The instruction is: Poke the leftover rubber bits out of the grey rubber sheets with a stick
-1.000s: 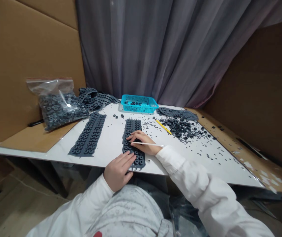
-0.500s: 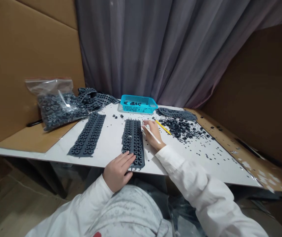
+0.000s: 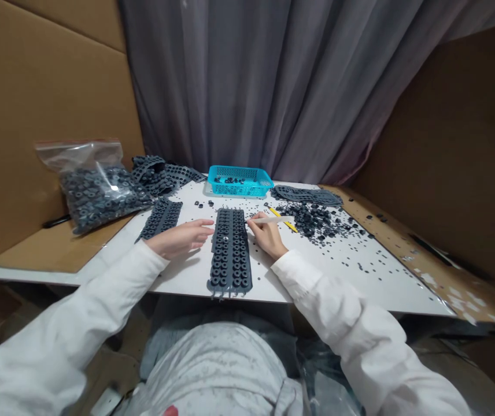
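A dark grey rubber strip (image 3: 230, 254) studded with round rings lies lengthwise on the white table (image 3: 187, 277) before me. My left hand (image 3: 181, 237) rests on the table at the strip's left edge, fingers stretched toward it. My right hand (image 3: 265, 232) is at the strip's upper right edge, closed on a thin white stick (image 3: 272, 219) that points right. A second ring strip (image 3: 159, 217) lies farther left, partly behind my left arm.
A clear bag of grey rings (image 3: 93, 190) leans on the cardboard wall at left, with a heap of strips (image 3: 161, 171) behind. A blue basket (image 3: 239, 181) stands at the back. Loose rings (image 3: 317, 219), a yellow pencil (image 3: 283, 219) and another strip (image 3: 308, 196) lie at right.
My left hand left the strip's near end and moved up to its left side. My right hand went from the strip's middle to its upper right edge, turning the stick.
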Demonstrator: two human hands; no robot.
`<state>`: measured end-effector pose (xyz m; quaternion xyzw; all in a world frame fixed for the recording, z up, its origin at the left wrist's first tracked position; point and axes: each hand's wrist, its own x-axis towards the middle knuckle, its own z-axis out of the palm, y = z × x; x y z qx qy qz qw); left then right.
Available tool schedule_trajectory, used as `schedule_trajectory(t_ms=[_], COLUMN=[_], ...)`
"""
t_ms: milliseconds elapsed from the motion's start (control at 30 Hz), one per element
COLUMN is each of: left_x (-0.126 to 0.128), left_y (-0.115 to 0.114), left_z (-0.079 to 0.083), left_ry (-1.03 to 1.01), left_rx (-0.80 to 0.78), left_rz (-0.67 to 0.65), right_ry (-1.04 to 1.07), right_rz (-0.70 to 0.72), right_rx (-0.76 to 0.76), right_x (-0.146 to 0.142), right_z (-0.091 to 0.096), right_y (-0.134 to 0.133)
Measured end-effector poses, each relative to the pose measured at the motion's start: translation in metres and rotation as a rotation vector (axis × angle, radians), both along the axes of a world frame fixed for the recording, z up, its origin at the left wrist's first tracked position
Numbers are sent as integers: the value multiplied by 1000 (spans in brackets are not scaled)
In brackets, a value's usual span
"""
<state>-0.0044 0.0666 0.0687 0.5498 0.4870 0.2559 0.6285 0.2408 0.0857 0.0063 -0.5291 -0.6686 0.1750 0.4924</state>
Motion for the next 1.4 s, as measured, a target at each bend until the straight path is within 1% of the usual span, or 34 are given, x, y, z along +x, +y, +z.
schedule_trajectory(t_ms=[100,167,233,300,367,433,500,567,667,733,800,900,1000,1067,1133,1233,1400], left_x=[18,25,25,17,8,2,2,6,14,14,11,4,2,5,8,12,14], left_y=[23,28,28,24,19,16,15,14,12,8,5,4,5,6,5,3,0], left_z=[-2,-6,-10,-13,-13,-13,-14,-18,-25,-29,-31,-30,-27,-27,-29,-34,-43], left_ry=[0,-10,-11,5,42,146,269,348,359,355,363,429,499,509,495,446,262], left_rx=[-68,-82,-79,-65,-54,6,97,185,253,295,353,493,621,669,691,683,619], left_rz=[-28,-43,-48,-56,-77,-172,-293,-352,-312,-281,-237,-172,-181,-203,-211,-215,-177], right_ry=[9,24,74,149,198,185,167,191,263,292,295,258,253,303,375,500,698], right_rz=[-97,-142,-122,-34,88,201,278,357,462,474,439,385,350,336,346,371,360], right_rx=[28,83,110,57,-26,-78,-113,-170,-266,-288,-272,-250,-222,-211,-228,-267,-330], right_x=[3,5,5,2,-5,-13,-20,-26,-32,-36,-41,-47,-49,-48,-47,-47,-47], right_z=[2,4,6,7,8,8,8,8,10,12,13,10,3,-1,-4,-4,-1], right_y=[0,0,-1,-5,-10,-17,-22,-27,-32,-36,-40,-45,-46,-44,-42,-39,-38])
